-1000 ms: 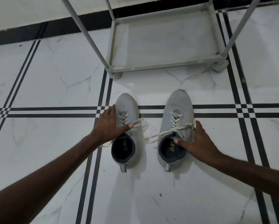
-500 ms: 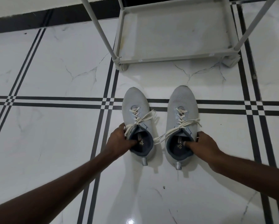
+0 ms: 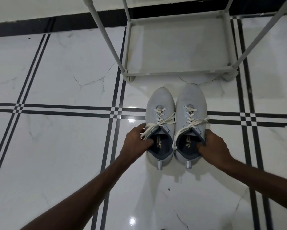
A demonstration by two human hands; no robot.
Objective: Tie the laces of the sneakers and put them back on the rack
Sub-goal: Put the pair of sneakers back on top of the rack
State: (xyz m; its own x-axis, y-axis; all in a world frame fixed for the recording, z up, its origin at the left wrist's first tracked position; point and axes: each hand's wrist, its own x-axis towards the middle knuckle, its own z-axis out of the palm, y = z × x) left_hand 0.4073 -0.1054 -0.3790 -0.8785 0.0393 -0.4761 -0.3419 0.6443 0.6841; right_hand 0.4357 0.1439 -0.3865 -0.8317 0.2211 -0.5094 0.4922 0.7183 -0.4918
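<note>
We have drawn the sneakers (image 3: 176, 123) together, touching, centre right of frame below the rack (image 3: 177, 47); left hand (image 3: 137, 141) and right hand (image 3: 212, 146) each grip a collar; laces (image 3: 162, 122) look untied, so tying remains.

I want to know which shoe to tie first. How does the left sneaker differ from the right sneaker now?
The left sneaker sits slightly nearer the person; the right sneaker's toe reaches closer to the rack. The left sneaker's loose lace ends spread over both its sides; the right sneaker's lace hangs down into the gap between the shoes. The left hand grips the left collar, the right hand the right collar. Both are grey, upright and untied.
</note>
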